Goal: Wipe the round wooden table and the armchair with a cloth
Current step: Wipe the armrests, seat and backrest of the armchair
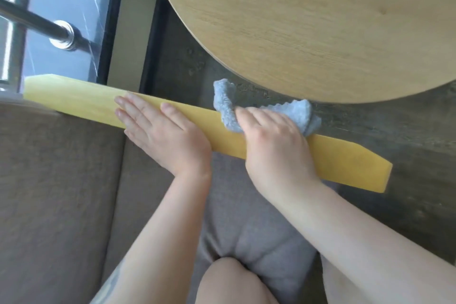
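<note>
Close by, the person's knee (pixel 229 279) and a grey cushion (pixel 251 234) fill the bottom of the view, both forearms reaching forward over the seat. Just beyond, the left hand (pixel 160 136) lies flat on the armchair's wooden armrest (pixel 74 99), fingers straight and together, holding nothing, apparently bracing. Beside it, a little way along the same yellow plank, the right hand (pixel 274 140) curls its fingers over a bunched pale blue cloth (pixel 229 106) and presses it down onto the wood; loose folds of the cloth stick out past the fingers on the far side.

By my reckoning the armrest wipe is under way. To do it well, the cloth should be kept flatter under the palm, since the bunch touches only a narrow strip, and drawn in long strokes right out to the angled end (pixel 365 173), with the bracing hand shifted so the patch beneath it gets covered too.

Farther off, across dark floor (pixel 370 128), stands the round wooden table (pixel 308 20), its pale top bare, not touched by either hand. At far left are a window (pixel 61 2) and a metal rail (pixel 37 22).
</note>
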